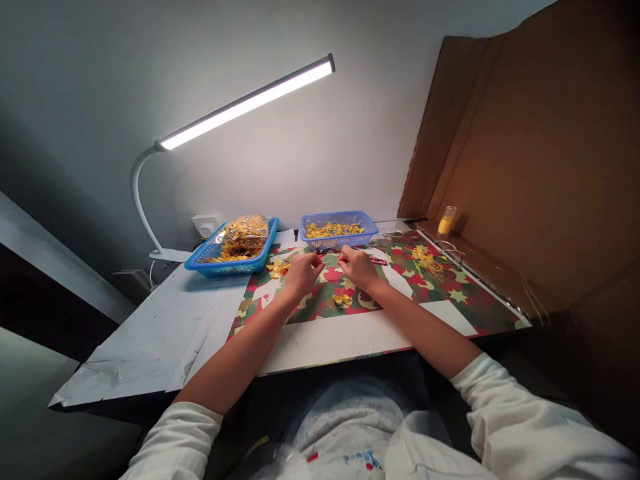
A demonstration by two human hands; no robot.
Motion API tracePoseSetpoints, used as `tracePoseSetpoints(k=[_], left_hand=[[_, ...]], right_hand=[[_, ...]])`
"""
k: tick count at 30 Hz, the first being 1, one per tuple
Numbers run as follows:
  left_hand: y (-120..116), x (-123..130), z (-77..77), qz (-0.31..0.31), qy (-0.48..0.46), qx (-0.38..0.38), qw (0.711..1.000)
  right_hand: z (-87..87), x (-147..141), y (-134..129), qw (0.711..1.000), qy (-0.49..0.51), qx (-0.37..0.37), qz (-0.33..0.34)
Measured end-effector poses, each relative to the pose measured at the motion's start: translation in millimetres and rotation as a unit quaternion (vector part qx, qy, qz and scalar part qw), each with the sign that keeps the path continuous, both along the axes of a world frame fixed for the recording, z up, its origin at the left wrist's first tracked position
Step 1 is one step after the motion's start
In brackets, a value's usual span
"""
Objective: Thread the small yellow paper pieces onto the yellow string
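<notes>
My left hand (pixel 304 272) and my right hand (pixel 358 265) face each other a short way apart over the patterned table cover (pixel 400 273). Both have their fingers pinched together; anything between the fingertips is too small to make out. A yellow ribbon bow (pixel 343 300) lies on the cover below and between them. More yellow bows (pixel 278 268) are just left of my left hand. Beyond my hands stands a blue-purple basket (pixel 339 241) holding many small yellow pieces. A pink-handled tool (pixel 379 261) lies right behind my right hand.
A blue basket (pixel 227 269) with a clear bag of golden pieces stands at the left. Yellow strings (pixel 427 261) lie at the right, near a small yellow-filled bottle (pixel 447 221). A lit lamp (pixel 250 103) hangs above; cardboard (pixel 530 147) walls the right side.
</notes>
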State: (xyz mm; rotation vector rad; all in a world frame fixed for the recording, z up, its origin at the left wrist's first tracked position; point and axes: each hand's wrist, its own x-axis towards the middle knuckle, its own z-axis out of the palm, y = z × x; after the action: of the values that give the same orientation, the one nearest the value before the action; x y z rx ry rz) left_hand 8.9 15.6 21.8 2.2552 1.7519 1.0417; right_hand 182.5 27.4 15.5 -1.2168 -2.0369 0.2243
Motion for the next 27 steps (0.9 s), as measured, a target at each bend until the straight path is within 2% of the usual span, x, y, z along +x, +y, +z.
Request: tracePoseSetpoints(k=[2,6,10,13,15,17,19,21,24,27], left_hand=[[0.3,0.4,-4.7,-0.007,-0.128,-0.047,0.991],[0.5,2.6,-11.9,-0.04,-0.343,-0.159,0.925],[2.7,4.9,-15.0,-0.06,-0.429,-0.179,0.883],[2.9,5.1,-14.6,-0.072,-0.442,-0.171,0.877],[0.8,3.5,-13.5,-0.084,-0.413,-0.164,0.892],[-2.6,0.5,-12.0,-0.086,-0.338,-0.164,0.923],[-6.3,-3.0,-10.3,-0.071,-0.209,-0.153,0.963],[-9.4,-5.3,-8.0,-0.05,-0.047,-0.113,0.991],[-12.8,-4.5,-3.2,-0.013,0.147,-0.047,0.988],[-15.7,-0.5,2.5,0.044,0.215,-0.055,0.974]], right_hand=[[-1.1,-1.8,-1.8,1.0,0.016,0.011,-0.019],[-3.6,-7.4,-8.1,0.996,0.087,0.017,-0.021],[-7.2,-12.3,-11.6,0.992,0.129,0.005,-0.018],[-9.3,-13.1,-10.7,0.993,0.113,-0.01,-0.018],[-10.3,-12.3,-9.0,0.996,0.085,-0.025,-0.024],[-11.1,-10.7,-7.2,0.997,0.049,-0.035,-0.043],[-11.5,-8.9,-5.7,0.997,0.017,-0.031,-0.066],[-11.2,-7.4,-5.2,0.997,-0.008,-0.016,-0.08],[-9.8,-7.0,-5.9,0.995,-0.044,0.0,-0.092],[-9.2,-8.3,-6.6,0.993,-0.064,0.016,-0.101]])
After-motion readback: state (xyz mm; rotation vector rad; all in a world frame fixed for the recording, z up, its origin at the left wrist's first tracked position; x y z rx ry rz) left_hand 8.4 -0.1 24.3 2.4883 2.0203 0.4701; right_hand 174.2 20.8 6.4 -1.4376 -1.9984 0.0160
